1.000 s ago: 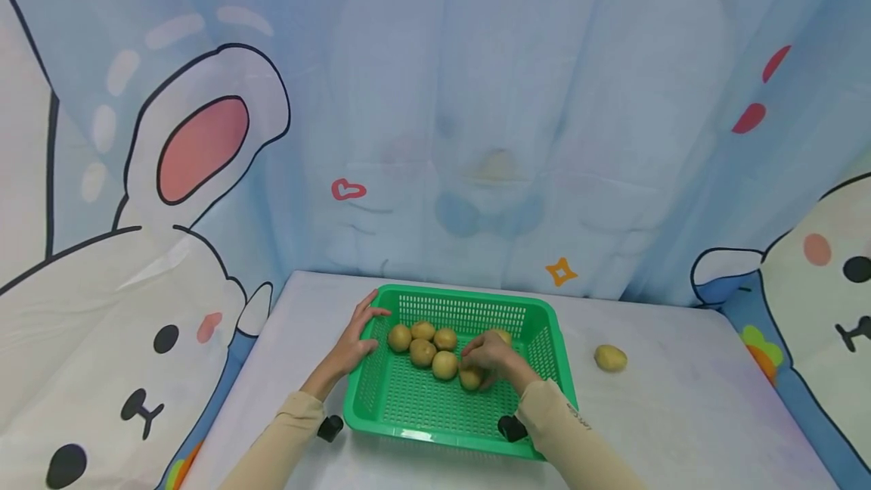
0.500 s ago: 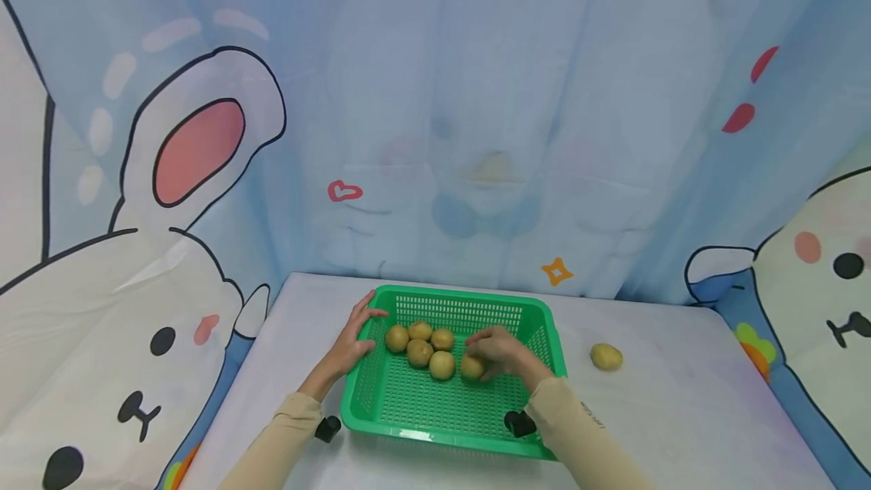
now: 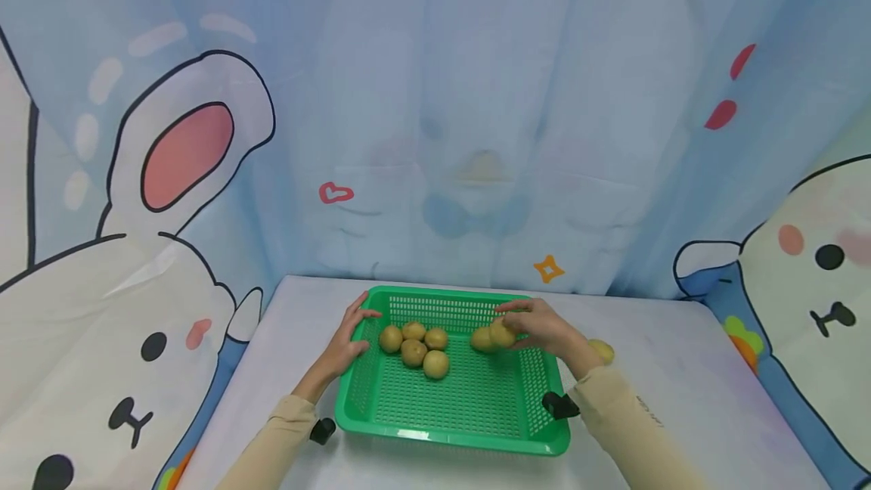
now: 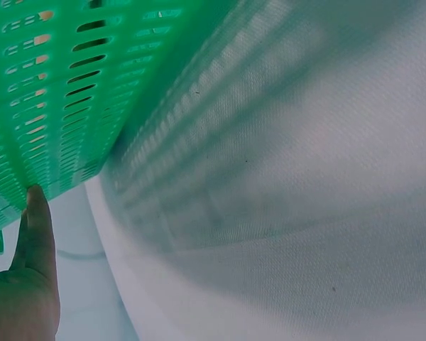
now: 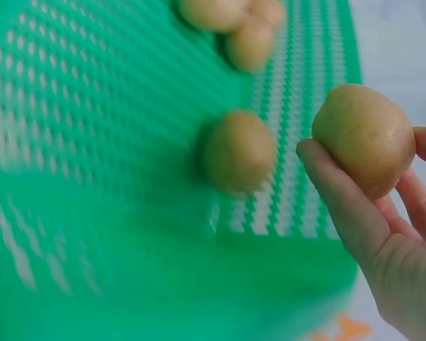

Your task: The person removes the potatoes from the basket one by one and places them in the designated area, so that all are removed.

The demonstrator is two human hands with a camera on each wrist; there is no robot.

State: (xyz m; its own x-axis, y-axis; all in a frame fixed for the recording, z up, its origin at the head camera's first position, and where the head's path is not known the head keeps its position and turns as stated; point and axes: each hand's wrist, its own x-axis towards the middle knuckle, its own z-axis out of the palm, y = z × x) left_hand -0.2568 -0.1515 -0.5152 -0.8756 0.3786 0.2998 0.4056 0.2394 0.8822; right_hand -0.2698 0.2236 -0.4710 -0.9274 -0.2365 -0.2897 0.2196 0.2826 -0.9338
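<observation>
My right hand (image 3: pixel 540 325) holds a round yellow potato (image 3: pixel 502 333) between thumb and fingers, raised above the right part of a green perforated plastic basket (image 3: pixel 449 443). In the right wrist view this potato (image 5: pixel 366 138) is off the basket floor. Just left of it, a second potato (image 3: pixel 481 340) lies inside the basket. Several more potatoes (image 3: pixel 413 354) sit clustered toward the basket's left side. My left hand (image 3: pixel 347 339) grips the basket's left rim; in the left wrist view a finger (image 4: pixel 39 227) lies against the outer wall.
One potato (image 3: pixel 602 351) lies on the white tabletop (image 3: pixel 680 384) right of the basket, partly hidden by my right wrist. A blue printed curtain (image 3: pixel 476 97) hangs behind the table. A dark wrist camera (image 3: pixel 559 405) sits below the right forearm, over the basket's right rim.
My right hand has lifted a potato from the basket's middle and carried it right and toward the back, beside another potato. The left hand stays on the rim. The head view has shifted slightly.
</observation>
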